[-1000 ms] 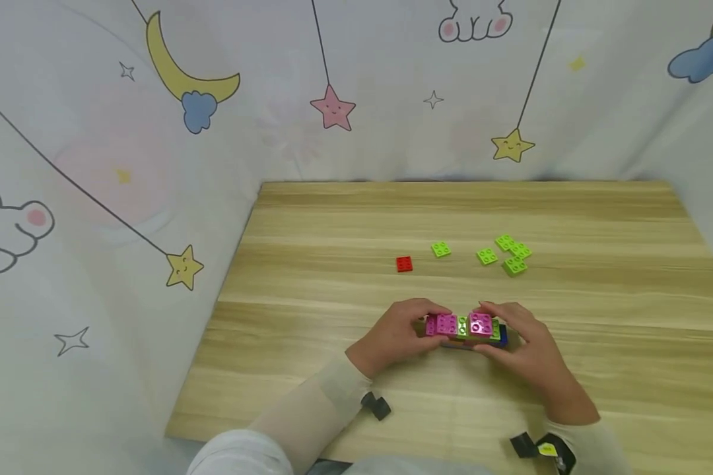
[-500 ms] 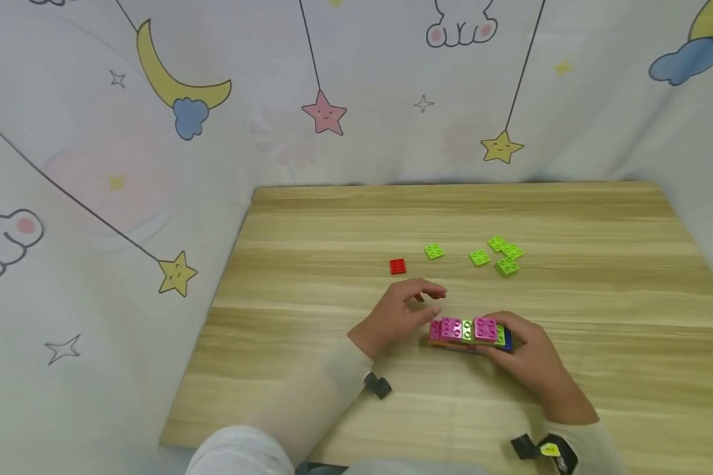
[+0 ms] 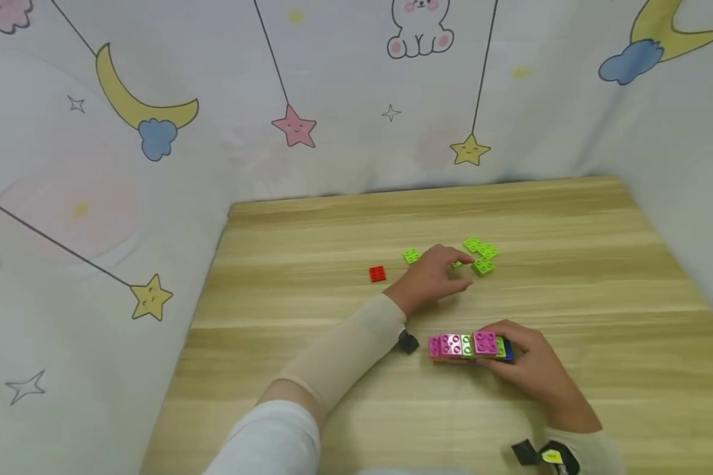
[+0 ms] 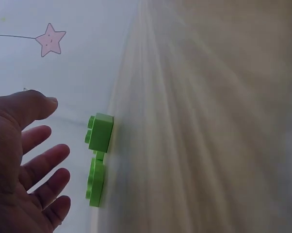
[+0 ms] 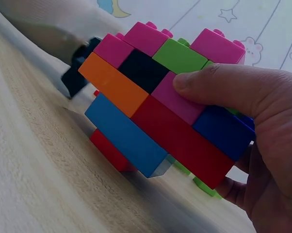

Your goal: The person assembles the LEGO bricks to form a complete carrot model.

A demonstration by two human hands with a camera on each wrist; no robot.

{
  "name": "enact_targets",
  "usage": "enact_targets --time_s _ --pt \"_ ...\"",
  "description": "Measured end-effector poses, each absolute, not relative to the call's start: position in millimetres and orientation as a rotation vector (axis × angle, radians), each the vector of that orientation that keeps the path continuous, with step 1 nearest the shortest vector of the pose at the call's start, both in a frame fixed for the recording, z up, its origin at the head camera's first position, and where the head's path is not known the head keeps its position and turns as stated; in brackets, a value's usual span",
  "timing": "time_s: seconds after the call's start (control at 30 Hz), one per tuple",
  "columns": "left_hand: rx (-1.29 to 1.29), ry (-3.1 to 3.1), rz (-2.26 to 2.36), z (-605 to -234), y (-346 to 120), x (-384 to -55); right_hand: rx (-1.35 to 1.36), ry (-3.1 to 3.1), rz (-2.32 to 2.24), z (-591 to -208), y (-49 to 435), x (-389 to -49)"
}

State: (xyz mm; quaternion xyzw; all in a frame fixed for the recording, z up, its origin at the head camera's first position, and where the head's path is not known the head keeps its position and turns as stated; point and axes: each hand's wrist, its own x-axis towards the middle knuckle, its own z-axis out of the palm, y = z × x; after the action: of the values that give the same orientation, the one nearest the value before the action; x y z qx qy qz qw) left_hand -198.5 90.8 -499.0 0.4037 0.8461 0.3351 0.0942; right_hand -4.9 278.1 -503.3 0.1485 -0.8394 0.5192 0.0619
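Observation:
My right hand point(image 3: 525, 363) grips the right end of a multicoloured toy brick wall point(image 3: 451, 345), thumb on the near side. In the right wrist view, that brick wall point(image 5: 185, 141) has pink and lime bricks on top, with orange, black, dark blue, red and light blue ones lower down. Over the table my left hand point(image 3: 430, 277) reaches forward, thumb and fingers apart, holding nothing. It partly covers one lime brick point(image 3: 456, 264). Just beyond its fingertips lies a thicker lime brick point(image 3: 483, 266). In the left wrist view this hand point(image 4: 20, 160) is apart from the green bricks point(image 4: 102, 132).
Two more lime bricks point(image 3: 487, 251) lie close together behind the thicker one. Another lime brick point(image 3: 412, 256) and a flat red brick point(image 3: 377, 274) lie left of the reaching hand. The wooden table point(image 3: 273, 264) meets a printed cloth point(image 3: 356, 158) at its back edge.
My left hand has let go of the brick wall and moved forward to the lime bricks. My right hand still holds the wall. The head view has shifted slightly.

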Motion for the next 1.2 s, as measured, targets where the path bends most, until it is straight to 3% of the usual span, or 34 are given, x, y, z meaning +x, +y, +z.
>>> enact_targets --time_s 0.37,0.67,0.93,1.2 --pt "1.172 2.716 0.514 -505.7 132.2 -217.4 0.463 -2.525 1.614 -504.7 270.9 -6.9" --pt "1.094 2.710 0.619 -504.1 134.6 -217.9 0.455 -2.543 1.579 -504.6 270.5 -8.8" --pt "1.039 2.430 1.150 -474.6 91.7 -202.1 0.415 -2.581 1.526 -505.2 269.7 -8.9" --pt "1.190 2.348 1.248 -440.6 23.0 -155.3 0.365 -2.573 1.449 -507.6 260.9 -10.9"
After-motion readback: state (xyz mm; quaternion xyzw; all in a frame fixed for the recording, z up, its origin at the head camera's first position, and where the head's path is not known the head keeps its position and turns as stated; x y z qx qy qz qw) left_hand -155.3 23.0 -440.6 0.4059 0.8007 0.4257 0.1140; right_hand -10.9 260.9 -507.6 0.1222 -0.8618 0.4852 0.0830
